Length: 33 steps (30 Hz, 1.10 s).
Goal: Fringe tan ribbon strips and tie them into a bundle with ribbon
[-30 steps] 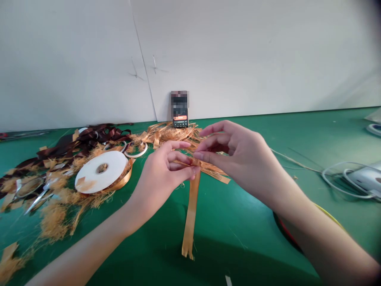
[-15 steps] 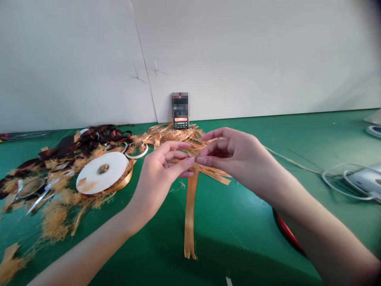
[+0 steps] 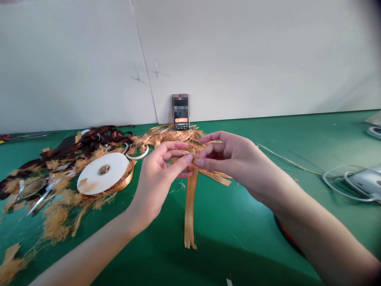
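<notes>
A strip of golden-tan ribbon [image 3: 190,206] hangs down from between my hands, its lower end frayed and notched. My left hand [image 3: 166,163] pinches the top of the strip between thumb and fingers. From the other side, my right hand [image 3: 224,155] grips the same upper end with thumb and forefinger. The fingertips of both hands are close together there and partly cover the ribbon's top. Behind them a bundle of cut tan ribbon strips [image 3: 216,176] lies on the green table [image 3: 226,222].
Left of my hands lies a white ribbon spool [image 3: 116,169] amid frayed tan threads [image 3: 56,222], scissors [image 3: 40,202] and dark brown ribbon [image 3: 98,137]. A phone [image 3: 181,113] leans against the white wall [image 3: 253,59]. A white device with a cable [image 3: 366,180] sits at right.
The hanging ribbon's lower end has risen slightly. My right hand has shifted a little left and down, while my left hand stays nearly in place, both still on the ribbon.
</notes>
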Tool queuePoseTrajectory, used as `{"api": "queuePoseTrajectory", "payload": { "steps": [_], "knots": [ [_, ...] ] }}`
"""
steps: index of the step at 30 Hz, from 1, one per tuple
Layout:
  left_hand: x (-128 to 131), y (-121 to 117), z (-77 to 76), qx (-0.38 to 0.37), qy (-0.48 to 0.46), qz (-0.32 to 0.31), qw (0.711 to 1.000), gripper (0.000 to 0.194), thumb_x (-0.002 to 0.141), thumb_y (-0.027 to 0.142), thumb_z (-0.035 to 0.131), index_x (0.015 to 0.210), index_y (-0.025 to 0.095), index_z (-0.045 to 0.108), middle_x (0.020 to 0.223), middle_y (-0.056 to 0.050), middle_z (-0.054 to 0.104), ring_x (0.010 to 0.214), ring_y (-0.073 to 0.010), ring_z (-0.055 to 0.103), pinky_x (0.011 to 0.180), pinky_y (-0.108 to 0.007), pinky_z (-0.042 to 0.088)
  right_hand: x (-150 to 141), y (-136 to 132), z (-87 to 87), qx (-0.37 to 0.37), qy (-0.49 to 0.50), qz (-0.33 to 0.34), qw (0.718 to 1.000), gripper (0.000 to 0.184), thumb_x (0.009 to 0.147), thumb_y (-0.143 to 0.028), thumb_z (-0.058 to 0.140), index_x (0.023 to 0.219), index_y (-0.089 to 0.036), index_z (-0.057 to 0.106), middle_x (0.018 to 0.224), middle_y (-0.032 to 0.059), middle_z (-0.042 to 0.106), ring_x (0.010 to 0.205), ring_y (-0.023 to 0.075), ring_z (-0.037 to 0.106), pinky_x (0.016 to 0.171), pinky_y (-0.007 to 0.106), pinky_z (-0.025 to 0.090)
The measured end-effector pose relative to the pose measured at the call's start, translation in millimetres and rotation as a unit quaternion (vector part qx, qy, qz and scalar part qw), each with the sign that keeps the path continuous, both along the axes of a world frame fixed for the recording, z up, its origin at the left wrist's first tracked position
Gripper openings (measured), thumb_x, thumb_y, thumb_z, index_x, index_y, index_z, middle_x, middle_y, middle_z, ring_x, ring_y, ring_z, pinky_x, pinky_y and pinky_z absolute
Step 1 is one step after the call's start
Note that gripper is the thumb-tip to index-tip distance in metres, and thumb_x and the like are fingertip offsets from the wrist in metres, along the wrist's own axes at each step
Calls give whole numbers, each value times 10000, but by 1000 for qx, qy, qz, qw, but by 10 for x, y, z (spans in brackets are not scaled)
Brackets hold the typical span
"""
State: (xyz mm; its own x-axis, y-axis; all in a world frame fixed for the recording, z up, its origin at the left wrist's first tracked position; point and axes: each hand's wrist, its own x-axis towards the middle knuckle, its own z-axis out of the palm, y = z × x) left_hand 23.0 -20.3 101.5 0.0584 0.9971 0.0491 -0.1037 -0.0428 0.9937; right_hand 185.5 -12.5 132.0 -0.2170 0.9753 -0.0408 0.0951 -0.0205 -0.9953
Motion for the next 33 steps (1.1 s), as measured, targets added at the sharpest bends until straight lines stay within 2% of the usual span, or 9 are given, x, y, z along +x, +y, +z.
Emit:
{"api": "queuePoseTrajectory", "payload": {
  "steps": [6,11,15,19,23,28,33],
  "knots": [
    [-12,23,16,11,-26,46,999,271,771,301,708,1005,199,615,897,-10,700,862,-138,668,729,-207,542,14,25,-28,-19,23,-4,1000,352,703,-195,744,967,-161,513,717,-7,679,767,156,687,725,293,547],
    [-8,38,33,1,-17,0,1000,299,716,307,761,969,190,651,853,-6,702,846,-132,667,755,-203,531,24,32,-12,-36,35,2,999,378,674,-162,760,968,-165,522,707,-11,692,770,156,690,771,302,539],
    [-17,22,33,10,19,0,1000,295,674,291,797,928,218,667,788,14,691,779,-122,666,693,-187,536,20,17,9,-47,19,4,999,369,679,-153,747,980,-175,535,730,3,710,789,170,697,807,330,534],
    [-28,16,26,39,42,-1,998,235,718,282,766,925,230,669,785,24,681,772,-102,654,686,-162,529,0,14,-4,-36,13,-15,999,378,652,-143,750,963,-181,537,687,-7,696,755,181,697,777,345,542],
    [-11,27,15,41,-2,2,999,208,732,242,756,911,214,653,811,29,668,793,-89,645,722,-156,527,-8,24,-35,-21,38,-14,999,369,628,-157,760,925,-184,542,670,-21,678,739,166,686,740,315,540],
    [0,37,10,7,-64,8,998,233,732,225,755,929,196,635,844,15,668,828,-105,643,763,-198,538,18,29,-36,-37,78,-2,996,324,634,-130,762,873,-181,550,682,-24,675,697,130,674,696,260,534],
    [-15,35,23,22,-57,-4,998,274,729,262,760,968,189,646,908,-10,686,876,-126,648,769,-210,536,51,36,-16,-51,92,3,994,332,629,-152,784,878,-177,565,687,-10,690,697,144,682,696,270,542]
  ]
}}
